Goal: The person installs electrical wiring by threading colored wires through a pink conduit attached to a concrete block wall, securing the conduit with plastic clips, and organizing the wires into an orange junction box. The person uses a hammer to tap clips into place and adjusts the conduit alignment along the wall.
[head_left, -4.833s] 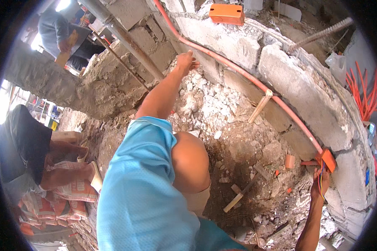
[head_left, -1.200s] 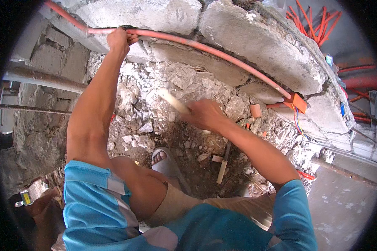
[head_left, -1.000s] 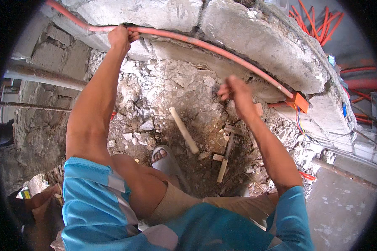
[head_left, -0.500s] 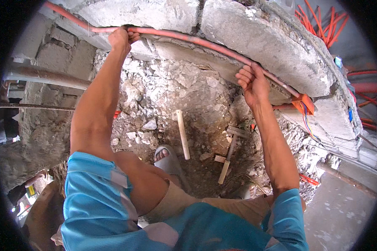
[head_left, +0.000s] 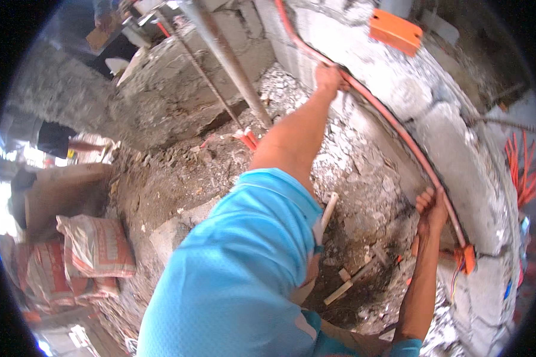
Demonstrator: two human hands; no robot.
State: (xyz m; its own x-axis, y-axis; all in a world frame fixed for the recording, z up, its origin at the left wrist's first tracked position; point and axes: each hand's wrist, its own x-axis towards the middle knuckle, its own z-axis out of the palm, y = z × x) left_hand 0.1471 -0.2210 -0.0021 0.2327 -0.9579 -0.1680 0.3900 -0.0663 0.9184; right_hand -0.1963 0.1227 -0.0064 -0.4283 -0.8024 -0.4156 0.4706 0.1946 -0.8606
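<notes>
Rubbly ground [head_left: 363, 184], orange pipe [head_left: 413, 144] along block wall [head_left: 464, 172]

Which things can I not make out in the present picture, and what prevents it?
In the head view:
Pipe: upper end, cut off by the top edge.
Stick: lower end, hidden by the blue sleeve.
Sacks: print, blurred.
Left hand: firmness of grip; its back hides some fingers.

the left hand [head_left: 330, 78] reaches farthest out, fingers curled, with the left forearm [head_left: 293, 140] stretched behind its wrist. to that hand's right and nearer the body, the right hand [head_left: 433, 208] has fingers bent toward its palm, the right forearm [head_left: 417, 291] running down from its wrist.
</notes>
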